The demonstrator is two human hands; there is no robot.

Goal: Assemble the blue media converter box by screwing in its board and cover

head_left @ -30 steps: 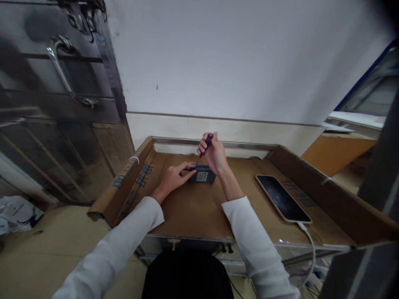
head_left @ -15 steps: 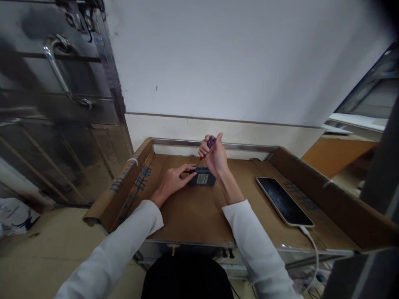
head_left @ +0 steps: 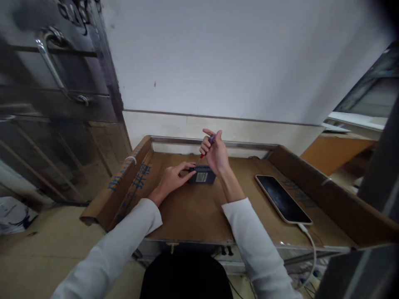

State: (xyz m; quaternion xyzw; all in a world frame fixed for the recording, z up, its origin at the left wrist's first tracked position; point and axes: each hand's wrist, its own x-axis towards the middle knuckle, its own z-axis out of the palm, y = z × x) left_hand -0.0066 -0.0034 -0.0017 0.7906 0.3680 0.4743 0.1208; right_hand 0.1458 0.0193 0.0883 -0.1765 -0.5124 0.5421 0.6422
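A small dark box [head_left: 204,176] with a pale label and a row of slots along its top edge stands on the cardboard. My left hand [head_left: 174,176] grips the box's left end between thumb and fingers. In my right hand [head_left: 216,153] is a screwdriver [head_left: 202,156] with a purple and red handle, tilted so its thin shaft points down to the top left of the box. Its tip is too small to make out. The right index finger is lifted off the handle, while other fingers stay curled round it.
Brown cardboard [head_left: 187,220] with raised side flaps lines the table. To the right lies a phone [head_left: 283,199] with a white charging cable [head_left: 313,249] running off the front edge. A white wall [head_left: 218,62] rises behind, and a metal door [head_left: 71,66] stands left.
My right index finger has straightened away from the screwdriver handle. The left hand keeps its hold on the box. The whole view has shifted slightly.
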